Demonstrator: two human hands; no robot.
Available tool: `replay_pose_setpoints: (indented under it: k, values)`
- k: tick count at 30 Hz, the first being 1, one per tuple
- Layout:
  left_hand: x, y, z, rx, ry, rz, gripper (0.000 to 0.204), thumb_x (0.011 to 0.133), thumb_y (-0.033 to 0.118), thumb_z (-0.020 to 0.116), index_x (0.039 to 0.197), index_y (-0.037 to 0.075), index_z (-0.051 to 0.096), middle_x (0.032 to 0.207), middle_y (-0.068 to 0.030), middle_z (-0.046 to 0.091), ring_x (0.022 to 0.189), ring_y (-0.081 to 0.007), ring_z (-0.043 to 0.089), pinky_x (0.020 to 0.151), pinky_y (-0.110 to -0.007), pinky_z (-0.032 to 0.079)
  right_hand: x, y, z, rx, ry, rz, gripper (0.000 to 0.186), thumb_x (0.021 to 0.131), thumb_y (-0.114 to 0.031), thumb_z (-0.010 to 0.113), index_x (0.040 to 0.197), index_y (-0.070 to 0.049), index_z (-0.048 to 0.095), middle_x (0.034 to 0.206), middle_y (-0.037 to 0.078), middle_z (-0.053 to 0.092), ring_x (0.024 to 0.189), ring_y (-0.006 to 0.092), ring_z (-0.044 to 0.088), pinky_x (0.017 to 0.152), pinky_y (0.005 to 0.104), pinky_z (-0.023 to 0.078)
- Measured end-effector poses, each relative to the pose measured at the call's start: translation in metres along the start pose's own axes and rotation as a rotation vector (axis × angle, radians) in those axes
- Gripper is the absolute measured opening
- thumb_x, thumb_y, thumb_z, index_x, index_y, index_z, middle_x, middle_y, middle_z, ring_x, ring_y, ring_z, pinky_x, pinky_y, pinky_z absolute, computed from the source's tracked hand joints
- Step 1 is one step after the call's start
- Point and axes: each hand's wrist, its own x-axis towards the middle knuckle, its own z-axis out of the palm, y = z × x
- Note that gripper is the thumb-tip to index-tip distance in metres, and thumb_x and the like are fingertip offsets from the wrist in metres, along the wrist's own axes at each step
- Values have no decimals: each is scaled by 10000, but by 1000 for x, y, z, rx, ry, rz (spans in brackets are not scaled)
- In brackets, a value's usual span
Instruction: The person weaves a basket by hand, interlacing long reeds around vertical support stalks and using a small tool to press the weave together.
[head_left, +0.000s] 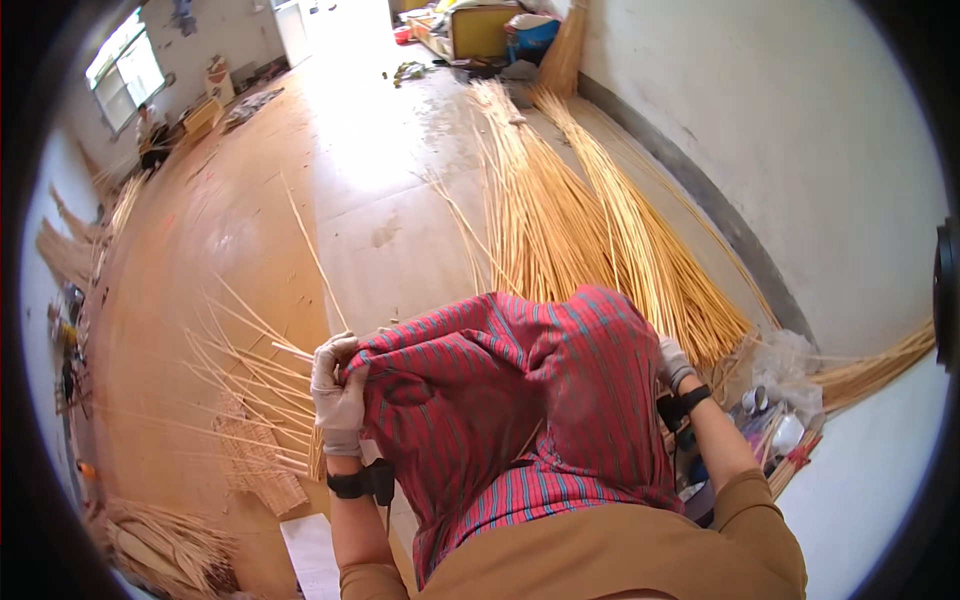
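Observation:
A red cloth with blue-grey stripes (pixel 500 400) is spread between my hands and hangs down over the lower middle of the view, against my body. My left hand (pixel 338 390), in a pale glove, is closed on its upper left edge. My right hand (pixel 672 360), also gloved, holds the right edge, its fingers partly hidden by the fabric. Behind my left hand, loose pale canes (pixel 260 350) fan out over a small woven piece (pixel 255 470).
Long cane bundles (pixel 560 220) lie along the right wall. Clutter and plastic bags (pixel 785 390) sit at my right, more strips (pixel 160 550) and a white sheet (pixel 308 560) at my lower left. A person (pixel 152 140) sits by the window; boxes and bags (pixel 480 30) stand at the back.

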Motion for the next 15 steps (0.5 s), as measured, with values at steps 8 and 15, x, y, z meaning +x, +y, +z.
replay_pose_setpoints:
  k: [8, 15]
  values:
    - [-43, -85, -59, -241, 171, -358, 194, 896, 127, 781, 1055, 40, 713, 986, -21, 713, 912, -110, 653, 866, -270, 542, -17, 40, 56, -479, -408, 69, 327, 946, -214, 619, 1230, -60, 669, 1166, 94, 733, 1060, 219, 676, 906, 365, 531]
    - [-148, -190, -121, 104, 286, -756, 141, 919, 142, 759, 1010, 45, 713, 909, -10, 724, 831, -109, 636, 780, -295, 533, 25, 19, 90, -499, -655, 53, 326, 961, -238, 590, 1228, -69, 671, 1168, 91, 733, 1066, 207, 671, 921, 360, 520]
